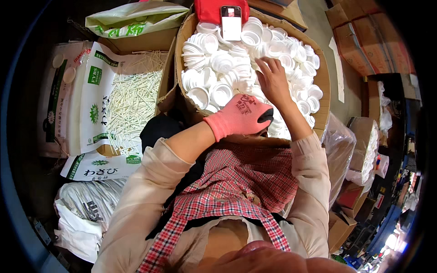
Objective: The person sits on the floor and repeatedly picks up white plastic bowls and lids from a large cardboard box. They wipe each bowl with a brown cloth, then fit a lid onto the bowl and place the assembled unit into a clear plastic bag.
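A large cardboard box (324, 75) full of loose white round plastic lids (222, 93) stands in front of me. My left hand (243, 113), in a pink glove with black coating at the fingers, is curled closed over the box's near edge. Its fingertips point down and away, so whatever it grips is hidden. Over the middle of the pile is my right hand (274, 79), bare, with its fingers bent and apart. It hangs close to the lids; I cannot tell whether the fingertips touch them. I see nothing held in it.
A phone (231, 22) lies at the box's far end against a red bag (207, 11). On the left, an opened white and green sack (93, 77) holds many thin pale sticks (136, 91). Stacked cartons (373, 43) stand at the far right, with clear plastic wrapping (339, 150) nearer.
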Demonstrator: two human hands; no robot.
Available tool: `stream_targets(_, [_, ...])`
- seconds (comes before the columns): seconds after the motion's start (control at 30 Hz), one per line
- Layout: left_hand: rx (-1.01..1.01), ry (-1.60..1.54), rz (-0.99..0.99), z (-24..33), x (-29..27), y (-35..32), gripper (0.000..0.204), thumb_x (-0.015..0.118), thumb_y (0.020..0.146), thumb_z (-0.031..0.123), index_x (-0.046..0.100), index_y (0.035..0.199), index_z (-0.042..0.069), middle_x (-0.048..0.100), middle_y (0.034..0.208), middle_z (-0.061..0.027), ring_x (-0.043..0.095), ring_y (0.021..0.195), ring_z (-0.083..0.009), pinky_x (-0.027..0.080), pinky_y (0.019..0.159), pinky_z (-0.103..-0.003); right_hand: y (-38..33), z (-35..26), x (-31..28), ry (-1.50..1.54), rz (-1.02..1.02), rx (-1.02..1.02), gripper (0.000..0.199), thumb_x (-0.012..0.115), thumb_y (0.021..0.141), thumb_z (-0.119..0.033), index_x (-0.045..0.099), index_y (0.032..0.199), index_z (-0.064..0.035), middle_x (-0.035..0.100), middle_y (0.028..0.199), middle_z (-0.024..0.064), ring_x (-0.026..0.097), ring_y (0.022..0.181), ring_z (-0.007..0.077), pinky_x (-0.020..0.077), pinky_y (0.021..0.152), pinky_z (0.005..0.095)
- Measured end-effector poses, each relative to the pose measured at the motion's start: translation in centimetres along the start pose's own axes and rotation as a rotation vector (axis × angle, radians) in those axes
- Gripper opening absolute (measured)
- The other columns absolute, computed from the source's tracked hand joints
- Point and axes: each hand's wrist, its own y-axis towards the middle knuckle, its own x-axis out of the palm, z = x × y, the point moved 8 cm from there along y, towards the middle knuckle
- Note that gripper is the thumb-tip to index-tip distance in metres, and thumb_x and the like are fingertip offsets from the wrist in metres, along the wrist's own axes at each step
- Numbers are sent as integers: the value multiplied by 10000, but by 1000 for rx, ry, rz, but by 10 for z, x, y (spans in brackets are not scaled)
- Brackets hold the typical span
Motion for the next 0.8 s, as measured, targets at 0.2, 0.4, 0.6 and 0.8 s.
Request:
stream_targets(0.2, [30,-74,76,-1,-6,-1,260,620,802,304,625,956,94,657,788,-114,638,753,-308,486,676,-401,52,6,73,-225,29,-46,429,649,821,-225,548,1225,-122,484,1303,95,411,1210,317,347,939,534])
stream_targets(0.4, [28,-93,50,4,-13,0,202,637,788,264,616,891,91,635,700,-124,639,688,-311,487,616,-403,74,35,122,-397,-85,37,404,578,885,-340,557,1244,-156,375,1440,86,311,1325,341,236,988,670])
stream_targets(0.6, [79,-81,176,8,-18,-4,195,643,789,270,569,856,102,572,624,-82,619,622,-286,456,565,-397,91,50,133,-429,-85,54,403,555,898,-360,568,1237,-144,328,1479,75,242,1368,356,184,979,739])
stream_targets(0.8, [83,-90,174,10,-19,-4,209,630,797,287,559,870,105,605,663,-86,625,636,-287,455,576,-392,111,57,134,-563,-109,80,393,517,928,-386,559,1275,-207,294,1502,41,252,1373,323,207,1000,704])
